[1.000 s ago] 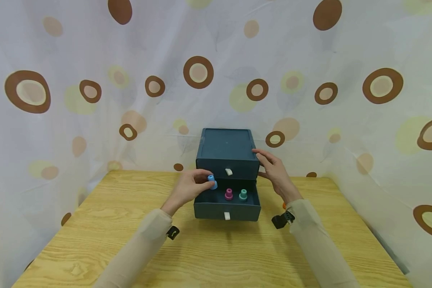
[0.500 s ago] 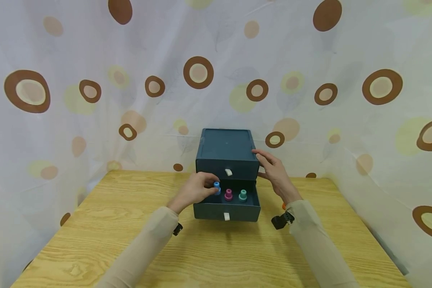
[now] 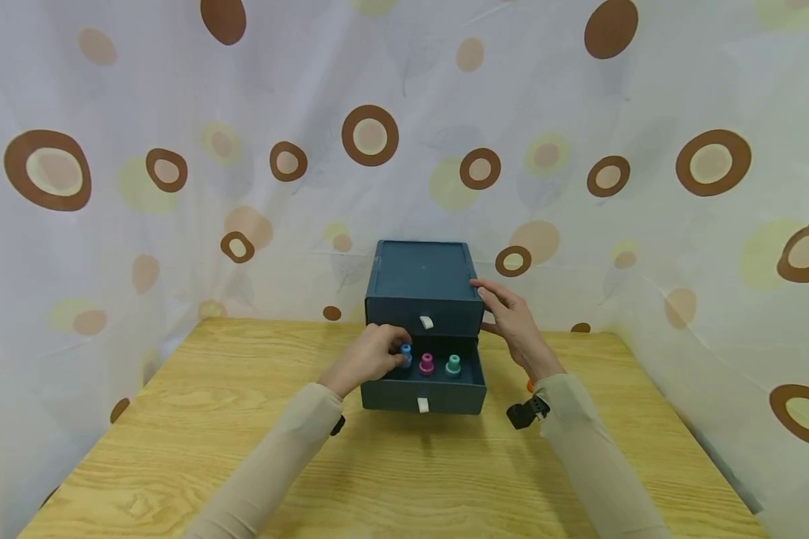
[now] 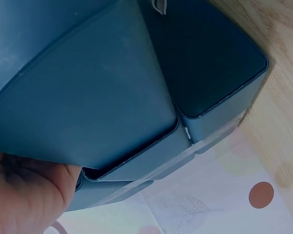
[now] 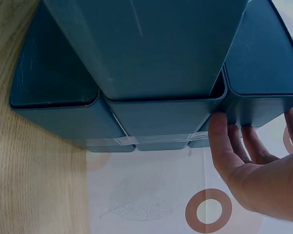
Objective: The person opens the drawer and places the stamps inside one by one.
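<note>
My left hand [image 3: 369,358] pinches a small blue stepped peg [image 3: 406,352] low inside the pulled-out drawer [image 3: 422,397], at its left side. Beside it a magenta peg [image 3: 427,364] and a teal peg [image 3: 453,365] stand upright in a row. The drawer belongs to a dark blue drawer cabinet [image 3: 423,271]. My right hand [image 3: 515,326] rests against the cabinet's right side, fingers spread, with one fingertip at the top edge. In the right wrist view its fingers [image 5: 222,141] touch the side wall. The left wrist view hides the peg behind the drawer wall [image 4: 88,92].
The drawer above is closed and has a white tab [image 3: 427,323]; another white tab [image 3: 423,405] hangs on the open drawer's front. Something orange [image 3: 529,385] shows partly behind the right wrist. A spotted curtain [image 3: 411,202] hangs behind the wooden table [image 3: 404,479].
My left hand has moved right and down with the blue peg, bringing it from the drawer's left edge to beside the magenta peg. The right hand has stayed in place.
</note>
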Demonstrator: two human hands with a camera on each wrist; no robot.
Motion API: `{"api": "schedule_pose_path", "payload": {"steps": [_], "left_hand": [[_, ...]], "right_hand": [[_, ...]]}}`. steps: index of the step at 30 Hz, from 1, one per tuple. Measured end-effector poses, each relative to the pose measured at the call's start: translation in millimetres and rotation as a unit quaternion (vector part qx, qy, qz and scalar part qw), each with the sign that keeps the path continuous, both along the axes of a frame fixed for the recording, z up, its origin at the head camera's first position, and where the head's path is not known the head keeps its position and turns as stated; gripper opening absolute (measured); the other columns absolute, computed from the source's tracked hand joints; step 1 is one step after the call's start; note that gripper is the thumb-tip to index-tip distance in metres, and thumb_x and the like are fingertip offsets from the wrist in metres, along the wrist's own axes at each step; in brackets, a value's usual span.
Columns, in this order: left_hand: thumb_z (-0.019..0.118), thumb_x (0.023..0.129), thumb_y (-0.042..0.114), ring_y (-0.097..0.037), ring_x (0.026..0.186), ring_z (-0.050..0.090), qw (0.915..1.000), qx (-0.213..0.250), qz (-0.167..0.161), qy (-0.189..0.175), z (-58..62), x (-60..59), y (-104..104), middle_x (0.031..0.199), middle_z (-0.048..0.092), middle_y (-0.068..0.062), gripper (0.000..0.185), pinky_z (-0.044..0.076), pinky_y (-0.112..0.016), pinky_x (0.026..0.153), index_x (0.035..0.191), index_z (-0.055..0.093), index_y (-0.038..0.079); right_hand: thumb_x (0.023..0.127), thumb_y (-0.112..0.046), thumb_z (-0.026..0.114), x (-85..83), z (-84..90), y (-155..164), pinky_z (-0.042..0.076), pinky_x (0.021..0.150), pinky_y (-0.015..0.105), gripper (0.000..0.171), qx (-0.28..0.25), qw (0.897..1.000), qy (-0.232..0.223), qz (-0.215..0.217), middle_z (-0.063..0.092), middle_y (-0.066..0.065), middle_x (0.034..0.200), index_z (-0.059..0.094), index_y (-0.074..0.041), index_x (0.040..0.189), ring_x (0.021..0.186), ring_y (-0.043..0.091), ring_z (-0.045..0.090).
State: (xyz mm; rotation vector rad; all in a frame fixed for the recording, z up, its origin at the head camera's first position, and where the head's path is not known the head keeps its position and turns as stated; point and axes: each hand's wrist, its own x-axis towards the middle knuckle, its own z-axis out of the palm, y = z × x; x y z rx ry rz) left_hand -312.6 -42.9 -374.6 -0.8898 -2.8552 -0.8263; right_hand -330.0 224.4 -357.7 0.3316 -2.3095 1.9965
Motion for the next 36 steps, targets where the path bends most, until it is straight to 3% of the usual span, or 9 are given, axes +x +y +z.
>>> {"api": "schedule_pose_path", "payload": {"steps": [9,18,29,36], "left_hand": [[0.069,0.091,0.011,-0.021,0.102,0.069,0.9999,-0.015,0.004,0.006,-1.0,0.2,0.4,0.113,0.072,-0.01,0.027,0.055,-0.038,0.091,0.117,0.07,0.005],[0.07,0.09,0.008,-0.022,0.104,0.07,0.9997,0.017,-0.015,-0.003,-2.5,-1.7,-4.5,0.119,0.07,-0.013,0.031,0.056,-0.036,0.091,0.12,0.069,0.0],[0.07,0.091,0.013,-0.017,0.092,0.071,0.9947,0.092,-0.021,0.04,-1.7,3.4,-12.3,0.104,0.074,-0.007,0.021,0.058,-0.033,0.083,0.11,0.074,0.004],[0.07,0.092,0.015,-0.011,0.073,0.061,0.9819,0.179,-0.017,0.06,-1.1,14.2,-20.3,0.09,0.073,-0.002,0.014,0.054,-0.023,0.069,0.101,0.076,0.006]], "right_hand": [[0.102,-0.044,0.047,-0.8,-1.9,-2.3,0.039,0.108,0.057,0.051,-0.003,1.0,-0.007,-0.004,0.026,0.007,0.161,0.047,-0.017,0.146,0.146,0.035,0.03],[0.102,-0.044,0.047,-1.5,-3.5,-1.1,0.04,0.107,0.057,0.052,-0.003,1.0,-0.002,-0.002,0.028,0.006,0.161,0.047,-0.017,0.146,0.145,0.035,0.031],[0.101,-0.046,0.048,-0.5,-3.8,-0.6,0.039,0.107,0.058,0.054,-0.003,1.0,0.0,0.003,0.028,0.006,0.161,0.047,-0.016,0.146,0.145,0.035,0.031],[0.102,-0.046,0.047,-0.8,-0.2,-0.8,0.04,0.108,0.057,0.052,-0.002,1.0,-0.005,0.0,0.029,0.006,0.16,0.047,-0.017,0.146,0.145,0.035,0.032]]}}
